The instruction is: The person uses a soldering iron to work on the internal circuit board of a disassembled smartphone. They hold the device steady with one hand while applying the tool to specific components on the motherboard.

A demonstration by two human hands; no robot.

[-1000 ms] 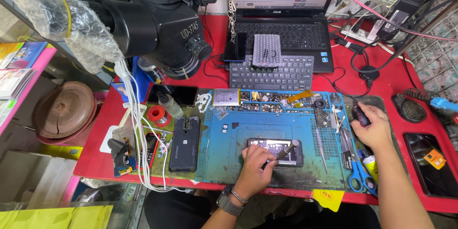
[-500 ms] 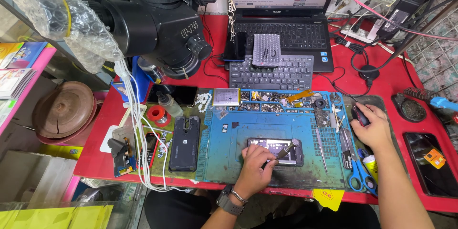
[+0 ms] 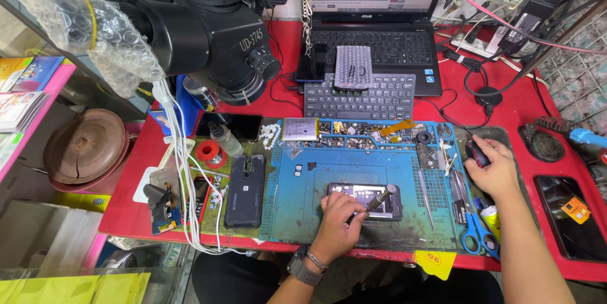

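One opened phone (image 3: 365, 200) lies on the blue work mat (image 3: 303, 196), with a second, dark phone back (image 3: 245, 190) to its 9 o'clock on the mat's green edge. Two keyboards are in view: a small separate keyboard (image 3: 370, 96) and, at its 12 o'clock, the laptop (image 3: 373, 32). One microscope (image 3: 202, 32) hangs at 10 o'clock from the mat.

The left hand (image 3: 337, 227) sits at 7 o'clock of the opened phone, touching its lower edge, fingers curled tight around one screwdriver (image 3: 379, 199) whose shaft slants across the phone toward 2 o'clock.

The right hand (image 3: 496, 170) rests well apart, at 3 o'clock of the phone, cupped closed over one dark mouse (image 3: 477, 151). One pair of blue-handled scissors (image 3: 475, 231) lies at 6 o'clock of that hand, and one pair of tweezers (image 3: 427, 196) between phone and scissors.
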